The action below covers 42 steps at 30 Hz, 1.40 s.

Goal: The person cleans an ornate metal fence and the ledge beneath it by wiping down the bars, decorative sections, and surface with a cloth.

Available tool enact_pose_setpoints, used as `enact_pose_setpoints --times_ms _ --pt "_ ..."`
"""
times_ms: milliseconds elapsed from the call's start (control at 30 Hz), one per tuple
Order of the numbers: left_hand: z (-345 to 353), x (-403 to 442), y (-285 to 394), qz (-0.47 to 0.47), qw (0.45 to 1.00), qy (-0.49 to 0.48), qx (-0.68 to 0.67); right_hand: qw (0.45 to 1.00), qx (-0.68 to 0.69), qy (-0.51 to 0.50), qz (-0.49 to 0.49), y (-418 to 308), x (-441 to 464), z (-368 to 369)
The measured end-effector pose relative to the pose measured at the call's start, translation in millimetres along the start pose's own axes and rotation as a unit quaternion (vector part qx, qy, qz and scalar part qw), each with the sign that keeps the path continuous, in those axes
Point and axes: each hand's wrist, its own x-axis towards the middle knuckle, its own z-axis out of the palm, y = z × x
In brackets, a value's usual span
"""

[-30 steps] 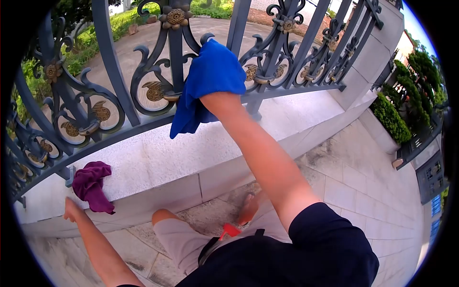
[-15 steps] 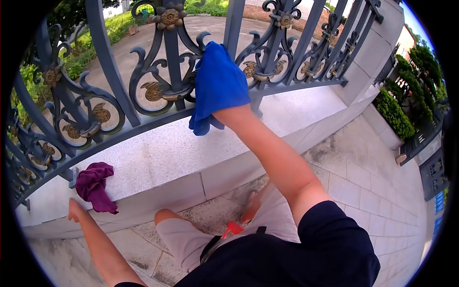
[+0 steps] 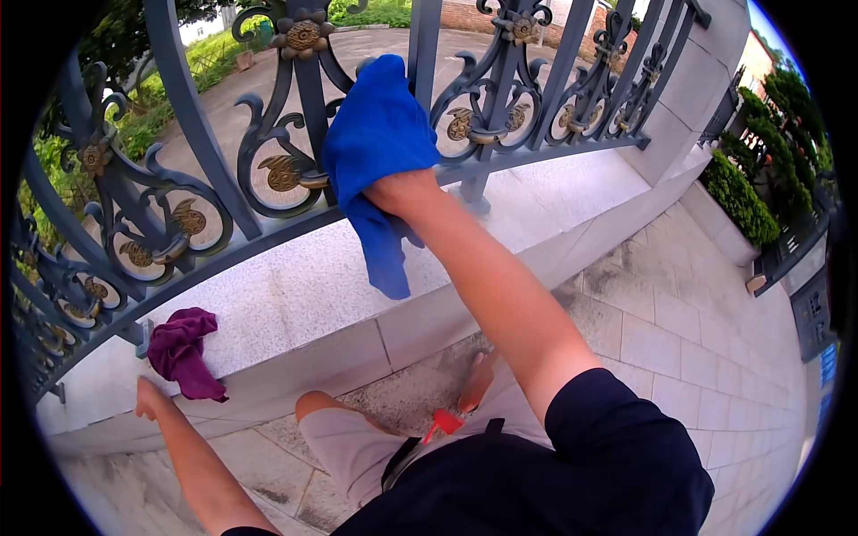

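Note:
A blue cloth (image 3: 380, 134) covers most of my right hand (image 3: 402, 189), which holds it against the scrollwork of the dark metal fence (image 3: 313, 103). Only the back of the hand and the wrist show; the fingers are hidden under the fabric, and a loose corner hangs over the stone ledge (image 3: 268, 286). At lower left my left hand (image 3: 147, 398) rests at the ledge's front edge with nothing in it, its thumb apart from the other fingers. Just right of that hand a crumpled purple cloth (image 3: 186, 353) lies on the ledge, partly draped over its edge.
The fence has upright bars, curled ornaments and gold-coloured flowers (image 3: 304, 34). A stone pillar (image 3: 702, 85) stands at its right end. Paving slabs (image 3: 661, 339) lie below the ledge, and a clipped hedge (image 3: 737, 201) grows beyond. A red item (image 3: 442, 423) hangs near my waist.
My right hand has moved slightly left with the blue cloth, and the cloth's loose corner now hangs lower over the ledge. The left hand and the purple cloth stay in place.

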Motion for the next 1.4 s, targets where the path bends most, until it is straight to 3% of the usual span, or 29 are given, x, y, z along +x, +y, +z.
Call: enact_pose_setpoints --times_ms 100,233,367,467,533,567,667,767,800,833,900,967,1133,1233,1333,1400 --pt "-6.2 -6.5 -0.3 0.021 1.000 -0.004 0.018 0.994 -0.070 0.077 -0.014 11.4 -7.9 45.8" --pt "-5.6 -9.8 2.0 0.011 1.000 0.000 0.014 0.995 -0.050 0.081 -0.041 15.6 -40.1 34.2" --pt "-8.3 -12.2 -2.4 0.026 1.000 -0.010 0.006 0.985 0.128 -0.100 0.052 -7.7 -87.2 1.7" --pt "-10.8 -14.1 -2.7 0.032 0.999 -0.018 0.014 0.958 0.226 -0.161 0.072 24.5 -182.8 52.5" --pt "-11.1 -12.2 -2.0 0.024 0.999 -0.018 0.011 0.981 0.165 -0.095 0.026 3.6 -192.6 35.4" --pt "-9.4 -10.2 -2.5 0.009 1.000 -0.015 0.001 0.989 0.134 -0.062 0.003 -2.1 -193.6 29.1" --pt "5.5 8.2 -0.7 -0.014 1.000 -0.004 -0.007 0.970 0.208 -0.093 0.083 14.1 -177.7 36.6" --pt "38.9 54.6 -19.4 -0.045 0.999 0.007 -0.028 0.985 0.162 -0.011 0.057 20.2 -128.9 19.0" --pt "35.4 50.8 -18.8 -0.037 0.999 0.003 -0.022 0.992 0.118 0.027 0.030 23.4 -108.2 18.8" --pt "31.3 46.3 -17.9 -0.028 0.999 -0.002 -0.017 0.968 0.236 0.022 0.085 28.2 -90.0 25.4" --pt "-15.4 -15.8 1.1 0.029 0.999 -0.026 0.021 0.969 0.228 0.022 0.088 33.8 -55.6 29.2" --pt "-17.9 -20.4 0.7 0.032 0.999 -0.036 0.008 0.999 -0.026 0.029 -0.019 28.6 -25.0 24.0" --pt "-29.2 -32.0 3.9 0.031 0.999 -0.045 0.002 0.995 -0.009 0.097 0.014 -0.6 -59.6 63.6" --pt "-33.7 -36.7 6.9 0.031 0.998 -0.042 0.024 0.994 0.036 0.015 0.098 -18.6 -65.4 43.4" --pt "-32.1 -34.9 3.5 0.038 0.998 -0.043 0.016 0.999 0.006 0.012 0.048 -19.7 -61.2 26.2" --pt "-33.6 -37.0 3.8 0.034 0.998 -0.038 0.024 0.997 0.032 0.066 -0.001 -24.4 -42.9 6.3"
